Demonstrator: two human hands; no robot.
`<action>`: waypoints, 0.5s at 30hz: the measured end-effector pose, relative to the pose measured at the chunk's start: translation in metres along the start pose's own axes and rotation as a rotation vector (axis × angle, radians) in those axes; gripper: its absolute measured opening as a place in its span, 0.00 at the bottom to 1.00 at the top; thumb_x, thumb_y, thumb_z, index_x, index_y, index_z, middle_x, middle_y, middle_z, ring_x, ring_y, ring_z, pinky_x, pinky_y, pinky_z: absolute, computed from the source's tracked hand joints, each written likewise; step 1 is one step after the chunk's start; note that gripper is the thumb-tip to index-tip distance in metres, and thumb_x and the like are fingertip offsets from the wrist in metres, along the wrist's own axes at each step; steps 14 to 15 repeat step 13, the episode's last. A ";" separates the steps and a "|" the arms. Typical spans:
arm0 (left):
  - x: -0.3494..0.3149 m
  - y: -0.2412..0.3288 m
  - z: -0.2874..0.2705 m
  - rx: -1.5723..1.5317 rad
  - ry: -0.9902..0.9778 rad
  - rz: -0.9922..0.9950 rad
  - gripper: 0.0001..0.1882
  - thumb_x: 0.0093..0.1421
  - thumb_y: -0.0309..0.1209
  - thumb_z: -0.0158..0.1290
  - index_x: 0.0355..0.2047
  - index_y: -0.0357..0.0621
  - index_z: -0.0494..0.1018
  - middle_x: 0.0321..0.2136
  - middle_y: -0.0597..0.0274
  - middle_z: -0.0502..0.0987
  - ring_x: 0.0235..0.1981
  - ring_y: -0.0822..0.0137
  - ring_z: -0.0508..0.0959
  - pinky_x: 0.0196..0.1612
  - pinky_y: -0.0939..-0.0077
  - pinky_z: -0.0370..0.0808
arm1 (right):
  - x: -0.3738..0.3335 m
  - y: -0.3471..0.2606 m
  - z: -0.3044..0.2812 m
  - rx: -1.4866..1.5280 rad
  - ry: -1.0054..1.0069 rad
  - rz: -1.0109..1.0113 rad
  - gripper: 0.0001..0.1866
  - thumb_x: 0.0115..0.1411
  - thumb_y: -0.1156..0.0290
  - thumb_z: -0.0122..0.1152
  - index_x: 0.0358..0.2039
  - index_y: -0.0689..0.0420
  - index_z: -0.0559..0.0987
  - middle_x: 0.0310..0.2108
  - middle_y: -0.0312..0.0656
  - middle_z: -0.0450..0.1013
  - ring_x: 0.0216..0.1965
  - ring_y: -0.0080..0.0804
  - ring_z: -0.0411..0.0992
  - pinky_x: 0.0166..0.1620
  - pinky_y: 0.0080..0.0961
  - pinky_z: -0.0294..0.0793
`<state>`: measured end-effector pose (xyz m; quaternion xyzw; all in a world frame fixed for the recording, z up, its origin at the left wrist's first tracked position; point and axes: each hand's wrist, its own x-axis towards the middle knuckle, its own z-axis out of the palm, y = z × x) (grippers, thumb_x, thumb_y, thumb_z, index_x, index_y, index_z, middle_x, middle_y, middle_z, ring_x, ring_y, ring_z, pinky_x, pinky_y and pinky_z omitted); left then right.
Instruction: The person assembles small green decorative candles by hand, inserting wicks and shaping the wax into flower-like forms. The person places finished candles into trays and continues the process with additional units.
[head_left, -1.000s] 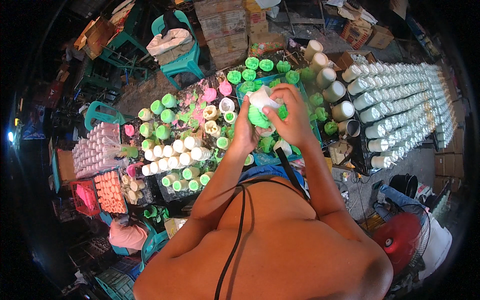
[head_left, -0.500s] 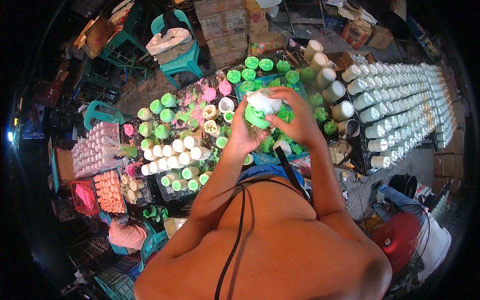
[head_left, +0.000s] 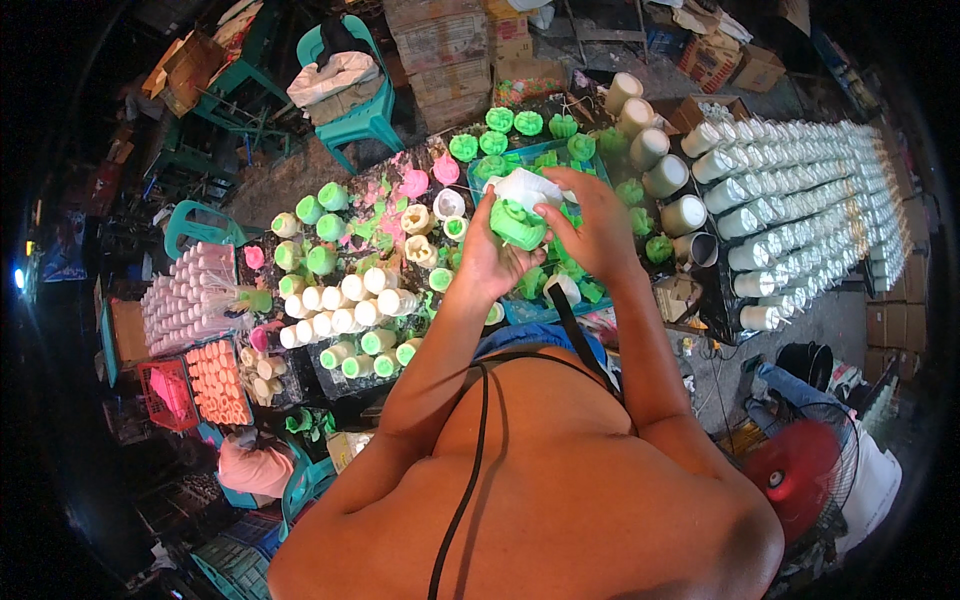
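Observation:
My left hand point(head_left: 484, 262) is wrapped round a green moulded piece point(head_left: 517, 229) that looks like wax with a ridged, petal-like surface. Against its far side sits a white, cup-like rubbery mould point(head_left: 530, 188), still touching the green piece. My right hand point(head_left: 598, 228) grips the mould's right side, thumb near the seam between the two. Both are held above a teal tray point(head_left: 609, 190) strewn with green scraps. Another white mould point(head_left: 563, 288) lies in the tray near my body, partly behind a dark strap.
Green moulded pieces point(head_left: 528, 123) stand behind the tray. White cylindrical moulds point(head_left: 345, 320) crowd the table at left; larger cream cylinders point(head_left: 664, 177) line its right. Beyond, a rack holds rows of white candles point(head_left: 755, 228). A red fan point(head_left: 795, 470) is at lower right, a person point(head_left: 255, 465) lower left.
The green piece has turned in my left hand, and more of its side shows below the white mould. My right thumb and fingers have shifted slightly on it.

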<state>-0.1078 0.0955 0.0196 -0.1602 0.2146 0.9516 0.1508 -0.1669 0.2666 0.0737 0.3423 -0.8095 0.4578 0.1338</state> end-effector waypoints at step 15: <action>-0.005 0.000 0.008 0.068 0.016 0.065 0.33 0.72 0.64 0.35 0.59 0.54 0.70 0.50 0.63 0.80 0.43 0.62 0.81 0.40 0.66 0.77 | -0.015 0.004 -0.008 -0.025 -0.027 -0.081 0.14 0.55 0.70 0.73 0.43 0.50 0.84 0.53 0.41 0.76 0.49 0.45 0.76 0.49 0.40 0.76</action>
